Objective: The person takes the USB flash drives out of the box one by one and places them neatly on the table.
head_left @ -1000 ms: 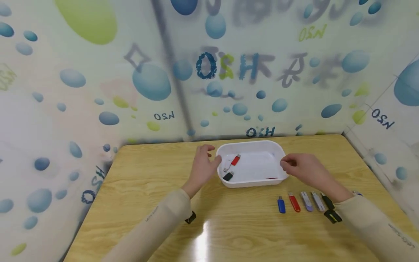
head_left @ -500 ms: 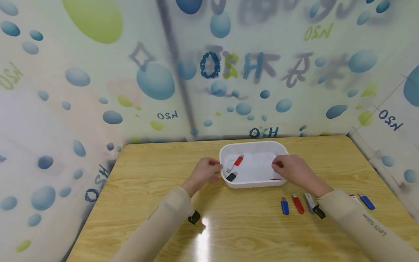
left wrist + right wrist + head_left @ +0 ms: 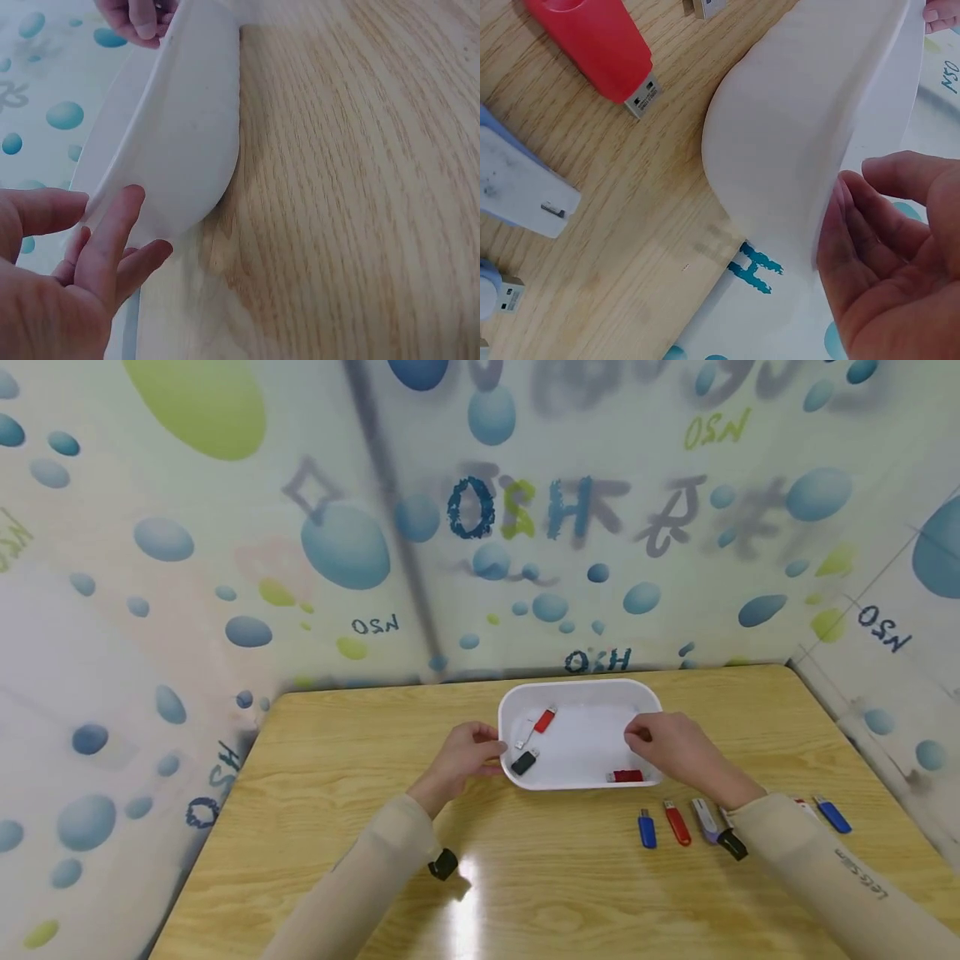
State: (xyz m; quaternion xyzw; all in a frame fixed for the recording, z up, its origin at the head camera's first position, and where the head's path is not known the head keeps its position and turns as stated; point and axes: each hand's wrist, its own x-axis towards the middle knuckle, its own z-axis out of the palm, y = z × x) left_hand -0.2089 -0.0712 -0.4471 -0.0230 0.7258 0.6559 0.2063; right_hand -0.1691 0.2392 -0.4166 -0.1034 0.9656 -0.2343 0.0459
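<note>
One white tray [image 3: 588,731] sits toward the back of the bench [image 3: 360,743]. It should be light, smooth and fairly stiff, best taken by the rim at each end; the sticks inside would likely slide. The left hand [image 3: 459,760] is half closed about the left rim; the right hand [image 3: 678,752] is curled about the right rim, how firmly I cannot tell. Inside: one short red stick [image 3: 545,720], one black stick [image 3: 524,763], one dark red stick [image 3: 627,776]; a pale stick [image 3: 521,744] may make four. Outside: two blue sticks [image 3: 647,829], one long red stick [image 3: 677,824], one lilac stick [image 3: 705,821], and others partly hidden by the right sleeve [image 3: 821,853].
</note>
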